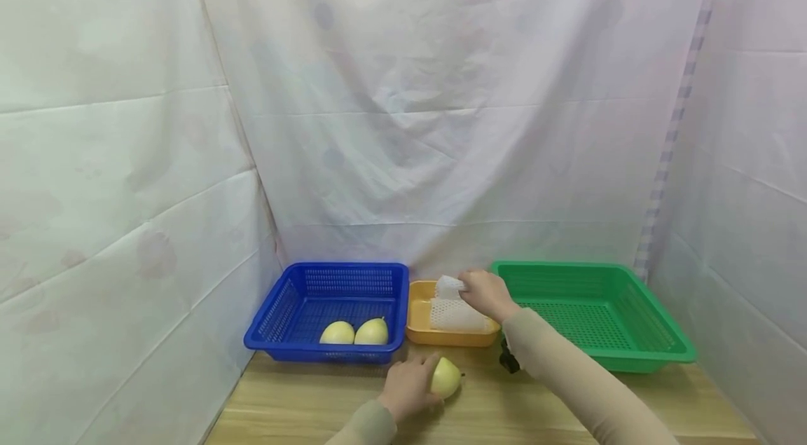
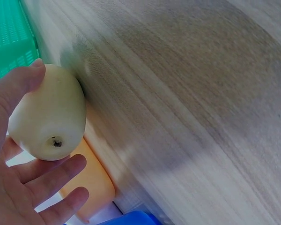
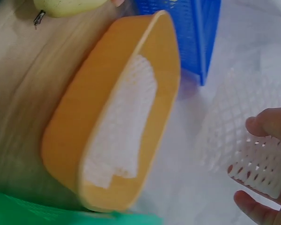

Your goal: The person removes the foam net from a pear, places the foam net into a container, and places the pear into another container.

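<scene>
My left hand (image 1: 410, 387) holds a yellow-green pear (image 1: 447, 378) low at the table's front middle, its stem pointing right. In the left wrist view the thumb lies over the pear (image 2: 51, 110) and the other fingers are bent beneath it. My right hand (image 1: 488, 293) pinches a white foam net sleeve (image 3: 229, 126) above the orange tray (image 1: 450, 338). Inside that tray lie more white foam nets (image 3: 124, 126); how many cannot be made out.
Left of the tray stands a blue basket (image 1: 286, 352) with two pears (image 1: 372, 331) near its front wall. A green basket (image 1: 656, 363) is on the right. All rest on a wooden table (image 1: 302, 403), with white cloth (image 1: 403, 151) hanging behind and at both sides.
</scene>
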### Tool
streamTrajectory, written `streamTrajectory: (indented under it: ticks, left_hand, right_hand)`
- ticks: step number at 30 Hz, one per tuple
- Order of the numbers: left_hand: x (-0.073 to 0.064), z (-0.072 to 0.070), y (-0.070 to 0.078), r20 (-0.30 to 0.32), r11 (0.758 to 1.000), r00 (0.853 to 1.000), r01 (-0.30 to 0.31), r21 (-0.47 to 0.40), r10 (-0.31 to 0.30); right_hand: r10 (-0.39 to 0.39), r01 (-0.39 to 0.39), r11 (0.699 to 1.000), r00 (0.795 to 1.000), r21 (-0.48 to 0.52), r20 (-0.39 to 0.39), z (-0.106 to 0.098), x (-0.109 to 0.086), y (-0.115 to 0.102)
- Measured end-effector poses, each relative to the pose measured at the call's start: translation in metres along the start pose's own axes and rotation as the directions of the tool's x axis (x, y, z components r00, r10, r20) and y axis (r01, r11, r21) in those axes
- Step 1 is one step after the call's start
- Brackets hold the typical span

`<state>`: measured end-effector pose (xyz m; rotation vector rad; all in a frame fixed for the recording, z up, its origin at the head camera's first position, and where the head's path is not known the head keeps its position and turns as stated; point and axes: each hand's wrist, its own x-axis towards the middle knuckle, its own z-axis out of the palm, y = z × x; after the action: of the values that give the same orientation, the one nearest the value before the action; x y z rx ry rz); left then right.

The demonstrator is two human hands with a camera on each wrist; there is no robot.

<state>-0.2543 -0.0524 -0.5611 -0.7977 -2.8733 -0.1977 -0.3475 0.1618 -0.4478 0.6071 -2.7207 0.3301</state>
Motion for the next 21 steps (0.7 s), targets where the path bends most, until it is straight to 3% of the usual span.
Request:
streamTrajectory:
  ticks: [9, 21]
  left_hand:
    - [0.001, 0.003, -0.001, -0.022, 1.0, 1.0, -0.004, 0.005, 0.004]
    - [0.0, 0.001, -0.001, -0.032, 1.0, 0.999, -0.007, 0.011, 0.007]
  right_hand:
    - [0.089, -0.09, 0.994, 0.996, -0.054, -0.021, 0.03, 0.005, 0.006]
    - [0.142, -0.147, 0.978, 0.989, -0.147, -0.042, 0.062, 0.008, 0.014]
